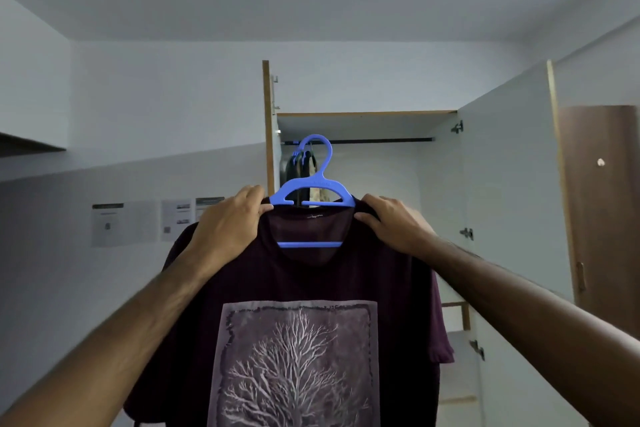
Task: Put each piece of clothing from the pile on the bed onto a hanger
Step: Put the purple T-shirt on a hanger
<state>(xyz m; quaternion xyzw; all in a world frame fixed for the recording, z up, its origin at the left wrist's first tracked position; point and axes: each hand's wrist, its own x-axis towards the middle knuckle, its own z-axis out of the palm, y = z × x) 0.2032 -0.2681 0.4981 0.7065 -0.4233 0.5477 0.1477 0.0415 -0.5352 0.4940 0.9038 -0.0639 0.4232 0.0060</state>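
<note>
With the left hand (228, 222) and right hand (393, 222) each clamped on a shoulder of the dark T-shirt (298, 340), the blue hanger (313, 191) between the grips may tilt and miss the rail (381, 140) beyond.

I am looking at a dark maroon T-shirt (311, 281) that is hanging on a blue plastic hanger (313, 191) and being held up in front of an open wardrobe. The shirt is facing me, hanging straight down, with a greyish-purple square print of a pale bare tree on its chest. Its shoulders are sitting over the hanger's arms, and the hanger's lower bar is showing through the neck opening. The hook is standing upright above the collar, not touching the rail behind it. My left hand (228, 225) is gripping the shirt's shoulder beside the collar, and my right hand (393, 222) is gripping the opposite shoulder.
</note>
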